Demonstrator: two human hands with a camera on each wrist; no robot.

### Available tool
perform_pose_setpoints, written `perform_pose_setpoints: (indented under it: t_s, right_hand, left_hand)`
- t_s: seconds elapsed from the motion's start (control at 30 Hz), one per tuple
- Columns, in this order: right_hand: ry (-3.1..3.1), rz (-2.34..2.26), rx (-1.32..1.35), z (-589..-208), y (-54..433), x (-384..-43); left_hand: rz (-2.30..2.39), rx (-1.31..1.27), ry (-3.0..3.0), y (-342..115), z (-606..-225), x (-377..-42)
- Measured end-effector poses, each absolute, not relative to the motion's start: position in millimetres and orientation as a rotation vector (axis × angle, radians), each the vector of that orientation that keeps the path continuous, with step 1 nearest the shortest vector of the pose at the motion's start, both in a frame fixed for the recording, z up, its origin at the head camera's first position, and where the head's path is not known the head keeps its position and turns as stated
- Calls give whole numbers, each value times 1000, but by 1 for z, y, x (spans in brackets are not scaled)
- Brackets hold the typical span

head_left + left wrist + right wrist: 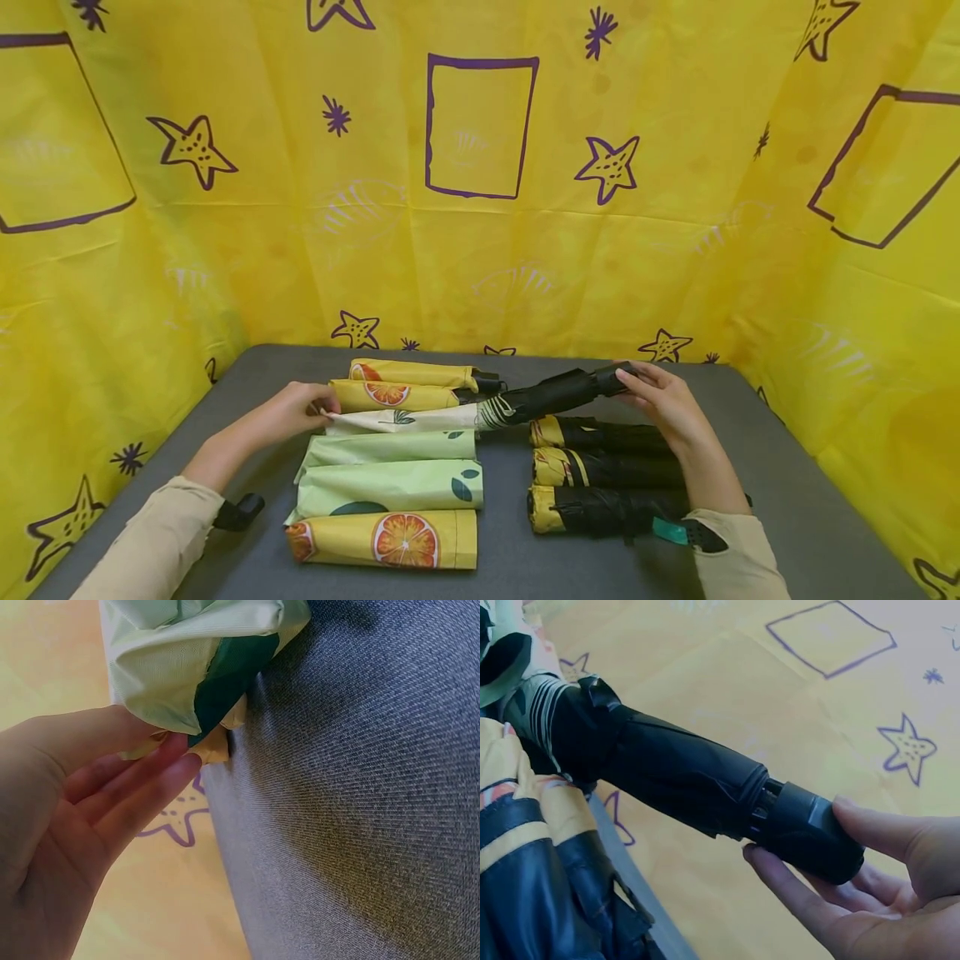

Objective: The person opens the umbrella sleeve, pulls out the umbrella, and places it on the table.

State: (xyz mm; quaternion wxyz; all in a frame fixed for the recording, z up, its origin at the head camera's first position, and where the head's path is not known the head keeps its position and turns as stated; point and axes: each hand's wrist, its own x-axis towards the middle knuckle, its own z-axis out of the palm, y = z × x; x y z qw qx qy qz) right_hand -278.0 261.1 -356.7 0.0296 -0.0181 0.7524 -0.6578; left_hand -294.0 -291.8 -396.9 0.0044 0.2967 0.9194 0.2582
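Note:
A folded black umbrella (pixel 558 396) slants up to the right, its left end with striped green edging partly inside a cream sleeve (pixel 431 419) with a leaf print. My left hand (pixel 296 406) pinches the left end of that sleeve between thumb and fingers. In the left wrist view, pale green fabric (pixel 161 682) with a dark leaf patch covers part of the fingertips. My right hand (pixel 667 404) holds the umbrella by its black handle (pixel 806 832), thumb on one side and fingers on the other. The handle end is raised above the table.
Two orange-print sleeves (pixel 405 395) lie behind the cream one, black ends showing at their right. In front lie two light green sleeves (pixel 390 486) and a yellow orange-print sleeve (pixel 457 542). Three folded black-and-yellow umbrellas (pixel 600 468) lie at right on the grey table (pixel 517 575). Yellow curtains surround it.

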Motion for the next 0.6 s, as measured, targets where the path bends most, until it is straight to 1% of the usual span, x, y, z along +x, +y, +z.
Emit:
perform_pose_setpoints:
  t_s: [0.33, 0.6]
  right_hand:
    - [2197, -2194, -46, -349, 278, -274]
    - [2117, -2311, 95, -342, 287, -273]
  left_hand:
    - [805, 887, 2874, -293, -396, -294]
    - [784, 879, 2882, -292, -394, -292]
